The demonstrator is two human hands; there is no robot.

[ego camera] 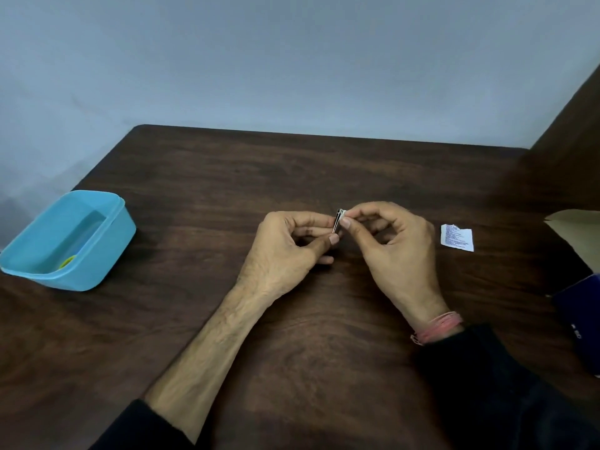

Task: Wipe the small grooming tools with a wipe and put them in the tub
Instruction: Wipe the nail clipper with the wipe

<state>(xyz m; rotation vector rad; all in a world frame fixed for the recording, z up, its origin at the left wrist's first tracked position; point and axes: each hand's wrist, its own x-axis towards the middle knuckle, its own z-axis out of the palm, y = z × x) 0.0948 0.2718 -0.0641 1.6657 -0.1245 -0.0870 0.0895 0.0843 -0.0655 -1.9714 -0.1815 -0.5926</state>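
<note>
While both hands met above the middle of the dark wooden counter (324, 336), the blue tub (69, 241) stood well to the left of the left hand, near the counter's left edge. It was open at the top, and a small yellow-green item (67, 262) lay inside against its near wall; what that item was could not be told.

The left hand (289, 246) had its fingers curled, with thumb and forefinger pinching the lower end of a small metal grooming tool (338, 219), apparently a nail clipper. The tool stood nearly upright between the two hands, clear of the counter.

The right hand (394, 245) pinched the upper end of the same tool between thumb and forefinger, the remaining fingers curled loosely. A pink thread band (438, 327) circled the right wrist above a dark sleeve (487, 384).

Just right of the right hand, a torn white sachet (457, 238) with fine print lay flat on the counter, apart from the hand.
</note>
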